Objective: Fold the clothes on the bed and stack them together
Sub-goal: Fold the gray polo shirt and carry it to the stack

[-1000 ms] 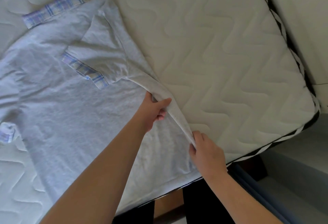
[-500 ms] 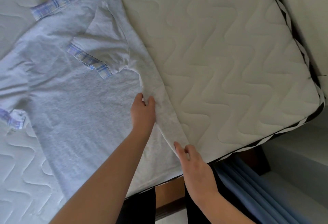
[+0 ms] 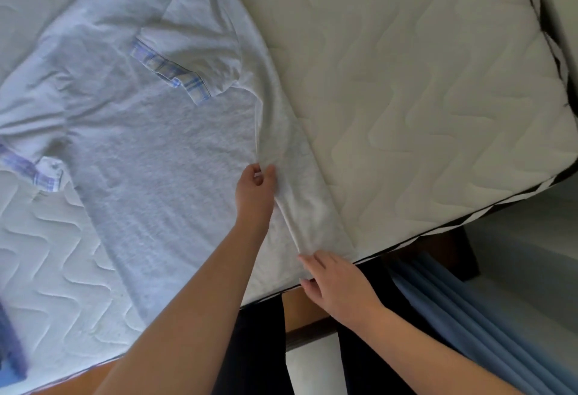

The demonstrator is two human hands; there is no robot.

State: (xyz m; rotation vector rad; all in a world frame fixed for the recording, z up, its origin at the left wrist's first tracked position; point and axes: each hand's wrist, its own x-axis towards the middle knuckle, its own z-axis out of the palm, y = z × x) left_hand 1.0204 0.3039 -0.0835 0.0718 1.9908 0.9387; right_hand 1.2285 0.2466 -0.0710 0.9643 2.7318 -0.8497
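Note:
A light grey polo shirt [image 3: 150, 150] with blue plaid collar and sleeve cuffs lies spread on the white quilted mattress [image 3: 422, 97]. Its right side is folded inward as a long strip, and the right sleeve lies over the chest. My left hand [image 3: 255, 191] pinches the folded edge about halfway down the strip. My right hand [image 3: 334, 285] pinches the same strip at the hem, by the mattress's near edge. The shirt's left sleeve lies at the far left.
A blue cloth [image 3: 11, 351] shows blurred at the lower left edge. The mattress corner with a black-and-white border [image 3: 560, 59] is at the right. Blue curtain folds [image 3: 469, 316] and floor lie beyond the near edge.
Both hands have carried the shirt's right side inward and lowered it flat onto the shirt. The view shifted, so the shirt sits higher and further right.

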